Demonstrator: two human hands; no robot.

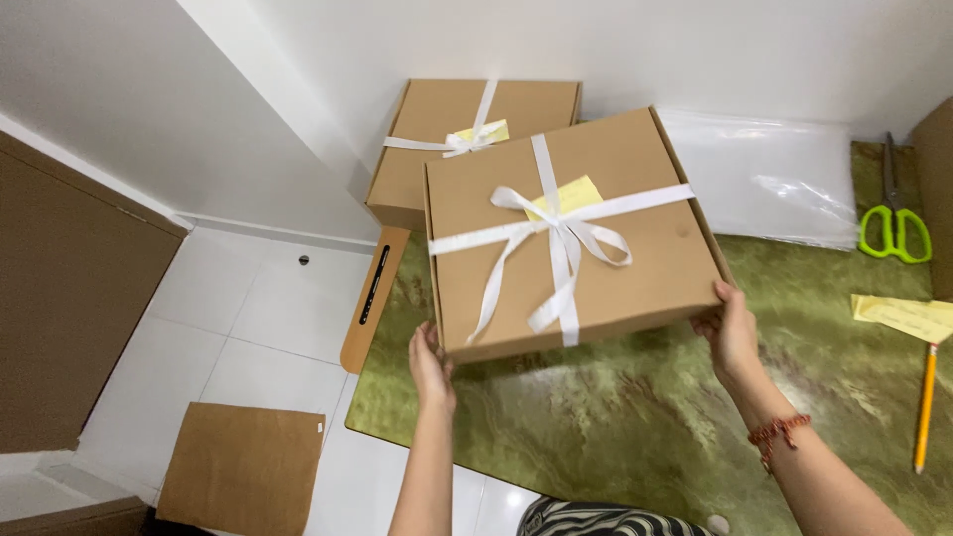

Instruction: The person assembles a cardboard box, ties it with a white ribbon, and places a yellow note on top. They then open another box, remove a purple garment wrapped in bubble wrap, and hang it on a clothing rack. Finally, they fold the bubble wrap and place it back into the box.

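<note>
A flat brown cardboard box (635, 238) tied with a white ribbon bow (562, 234) and carrying a yellow note under the ribbon is held above the green marbled table (615, 407). My left hand (430, 365) grips its near left corner. My right hand (728, 328) grips its near right corner; a red thread bracelet is on that wrist. Behind it lies a second brown box (437, 119), also tied with white ribbon and a yellow note, at the table's far left corner.
Green-handled scissors (896, 230), clear plastic sheets (764, 174), a yellow paper slip (905, 316) and a pencil (925, 402) lie on the right. A flat cardboard piece (243, 467) lies on the white tiled floor at left. White walls stand behind.
</note>
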